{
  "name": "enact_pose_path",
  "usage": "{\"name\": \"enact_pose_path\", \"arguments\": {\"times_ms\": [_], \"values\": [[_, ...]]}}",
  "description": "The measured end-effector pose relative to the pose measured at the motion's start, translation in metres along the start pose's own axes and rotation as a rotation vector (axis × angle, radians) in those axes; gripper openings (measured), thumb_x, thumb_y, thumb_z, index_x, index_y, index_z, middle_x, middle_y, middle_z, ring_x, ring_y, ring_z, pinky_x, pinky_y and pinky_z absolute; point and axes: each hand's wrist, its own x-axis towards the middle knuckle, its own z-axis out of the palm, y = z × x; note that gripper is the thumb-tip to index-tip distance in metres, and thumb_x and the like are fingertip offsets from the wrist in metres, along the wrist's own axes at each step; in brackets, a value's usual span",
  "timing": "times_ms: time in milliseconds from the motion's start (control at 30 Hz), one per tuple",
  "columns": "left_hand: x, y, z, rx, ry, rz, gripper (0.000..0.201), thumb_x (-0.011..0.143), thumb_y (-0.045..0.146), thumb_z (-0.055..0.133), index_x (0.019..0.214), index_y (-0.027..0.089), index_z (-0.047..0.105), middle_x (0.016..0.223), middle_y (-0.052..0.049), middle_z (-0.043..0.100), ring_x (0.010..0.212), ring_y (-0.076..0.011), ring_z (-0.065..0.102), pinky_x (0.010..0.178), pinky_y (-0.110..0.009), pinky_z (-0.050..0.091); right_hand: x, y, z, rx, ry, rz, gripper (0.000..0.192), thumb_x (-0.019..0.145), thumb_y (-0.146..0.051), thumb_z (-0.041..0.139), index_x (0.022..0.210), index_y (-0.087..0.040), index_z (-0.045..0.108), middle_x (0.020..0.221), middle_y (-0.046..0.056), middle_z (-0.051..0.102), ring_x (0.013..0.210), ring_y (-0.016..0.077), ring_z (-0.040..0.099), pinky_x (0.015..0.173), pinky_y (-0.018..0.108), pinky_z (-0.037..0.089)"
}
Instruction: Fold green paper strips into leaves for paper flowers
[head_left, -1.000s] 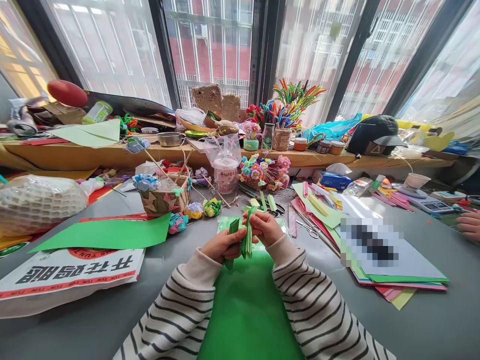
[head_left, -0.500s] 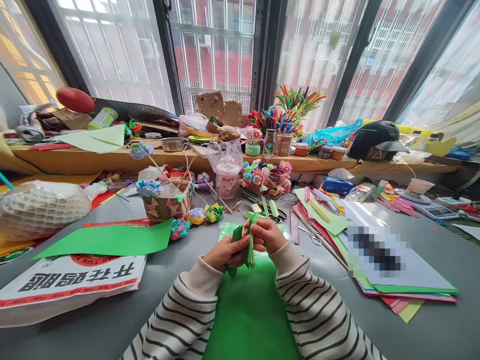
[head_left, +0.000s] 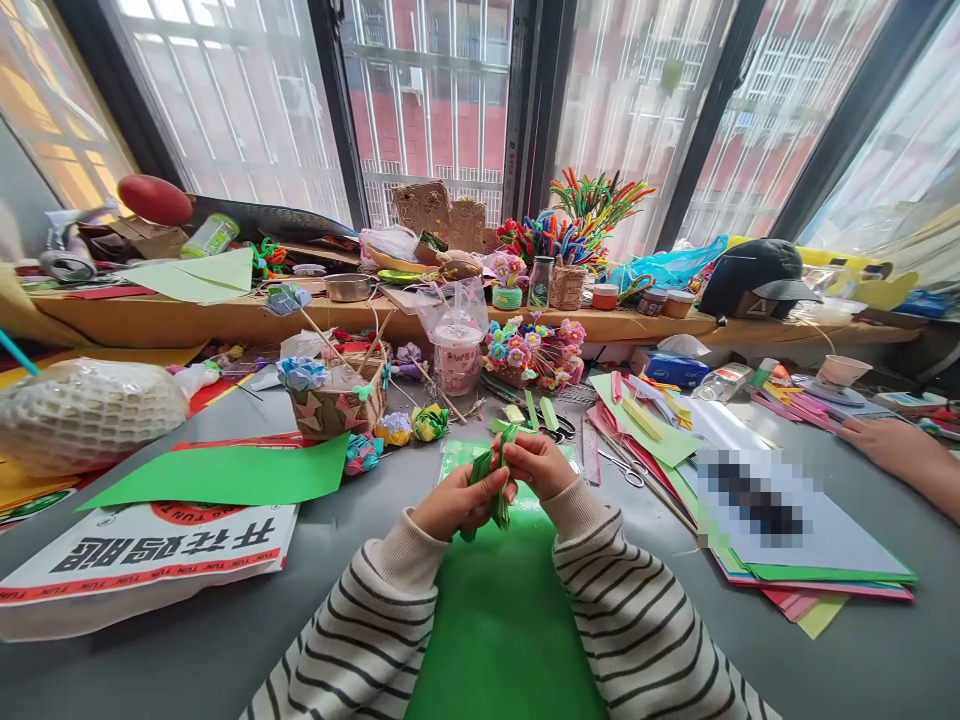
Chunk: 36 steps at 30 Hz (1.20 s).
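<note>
I see both hands, left hand (head_left: 457, 500) and right hand (head_left: 536, 465), pinched together on pleated green paper (head_left: 493, 480) above green sheet (head_left: 495, 620) on table (head_left: 225, 640).

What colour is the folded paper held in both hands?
Green, clearest in the head view: the folded paper is pinched between left hand and right hand.

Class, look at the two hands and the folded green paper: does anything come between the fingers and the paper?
Nothing visible does. The left hand and right hand both grip the pleated green paper strip directly, bare fingers on it.
</note>
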Motion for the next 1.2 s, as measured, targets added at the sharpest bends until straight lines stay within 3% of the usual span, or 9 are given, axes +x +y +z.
{"name": "enact_pose_path", "arguments": {"times_ms": [100,300,500,600,733,900,1067,1200], "values": [[0.001,0.002,0.000,0.110,0.033,-0.002,0.034,0.063,0.046,0.051,0.057,0.013,0.048,0.030,0.010,0.023,0.027,-0.0012,0.019,0.030,-0.018,0.008,0.000,-0.001,-0.001,-0.018,-0.010,0.011,0.029,0.057,-0.036,0.063,0.072,-0.012,0.058,0.054,-0.002,0.055,0.035,0.0062,0.046,0.032,0.020,0.041],[0.002,0.003,-0.003,0.168,-0.007,0.029,0.034,0.063,0.047,0.050,0.060,0.013,0.048,0.036,0.009,0.029,0.028,-0.0009,0.020,0.030,-0.018,0.010,0.002,-0.001,-0.002,-0.065,-0.026,0.022,0.026,0.058,-0.035,0.062,0.071,-0.012,0.057,0.040,-0.005,0.050,0.032,0.0080,0.047,0.032,0.018,0.037],[0.006,-0.003,-0.004,0.162,0.083,0.072,0.036,0.063,0.047,0.050,0.054,0.012,0.047,0.033,0.008,0.027,0.028,-0.0011,0.021,0.030,-0.018,0.010,0.009,0.005,-0.004,-0.160,-0.048,0.046,0.031,0.063,-0.038,0.057,0.081,-0.013,0.058,0.047,-0.004,0.051,0.037,0.0084,0.049,0.037,0.020,0.037],[0.008,-0.003,-0.005,0.027,0.236,0.095,0.032,0.062,0.043,0.052,0.056,0.012,0.048,0.035,0.008,0.030,0.028,-0.0006,0.021,0.030,-0.017,0.011,0.012,0.006,-0.003,-0.169,0.069,0.003,0.033,0.061,-0.039,0.058,0.082,-0.015,0.059,0.053,-0.003,0.052,0.036,0.0030,0.040,0.033,0.016,0.029],[0.011,0.002,-0.011,-0.305,0.471,0.263,0.022,0.063,0.033,0.053,0.073,0.013,0.050,0.052,0.007,0.043,0.029,0.0017,0.022,0.029,-0.015,0.015,0.012,0.006,-0.003,-0.220,0.203,-0.008,0.029,0.059,-0.040,0.058,0.075,-0.015,0.059,0.063,-0.001,0.057,0.036,0.0006,0.030,0.030,0.014,0.017],[0.018,0.009,-0.012,-0.521,0.509,0.384,0.013,0.063,0.020,0.052,0.073,0.012,0.049,0.056,0.007,0.044,0.029,0.0024,0.023,0.030,-0.014,0.019,0.008,0.011,0.002,-0.373,0.008,0.204,0.027,0.056,-0.039,0.060,0.063,-0.013,0.060,0.056,-0.001,0.056,0.038,0.0019,0.034,0.033,0.015,0.021],[0.025,0.007,-0.006,-0.560,0.506,0.396,0.013,0.063,0.020,0.052,0.074,0.012,0.049,0.058,0.006,0.046,0.030,0.0016,0.026,0.031,-0.014,0.023,0.008,0.014,0.009,-0.420,0.071,0.205,0.026,0.054,-0.039,0.062,0.057,-0.014,0.057,0.041,-0.007,0.045,0.036,0.0020,0.030,0.035,0.017,0.019],[0.023,0.008,-0.008,-0.610,0.516,0.430,0.011,0.063,0.017,0.051,0.073,0.013,0.049,0.059,0.005,0.047,0.033,0.0003,0.031,0.033,-0.014,0.027,0.008,0.015,0.005,-0.423,-0.004,0.237,0.030,0.055,-0.043,0.060,0.053,-0.013,0.054,0.037,-0.008,0.040,0.033,0.0018,0.026,0.034,0.018,0.017]]}}
